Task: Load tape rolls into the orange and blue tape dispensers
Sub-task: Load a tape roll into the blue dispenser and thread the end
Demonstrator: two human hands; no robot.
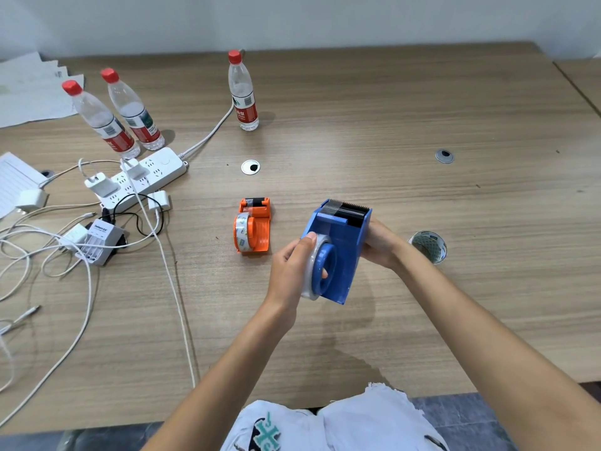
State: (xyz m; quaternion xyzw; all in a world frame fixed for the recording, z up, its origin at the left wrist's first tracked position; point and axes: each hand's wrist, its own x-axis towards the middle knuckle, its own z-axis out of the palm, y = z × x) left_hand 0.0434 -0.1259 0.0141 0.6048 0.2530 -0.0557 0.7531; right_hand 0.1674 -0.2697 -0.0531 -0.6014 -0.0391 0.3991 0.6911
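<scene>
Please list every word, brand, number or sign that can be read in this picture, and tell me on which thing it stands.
Nothing can be read with certainty.
Red labels on the three water bottles: print too blurred.
Battery charger: a small brand line, illegible.
Tape roll in the orange dispenser: print too small.
Loose tape roll: inner print illegible.
Shirt: a teal sign, not readable.

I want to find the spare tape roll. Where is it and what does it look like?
Look on the wooden table, just right of the blue dispenser held in both hands. The loose tape roll lies there alone, clear with printed lining. Unlike the other rolls, it sits in no dispenser.
</scene>
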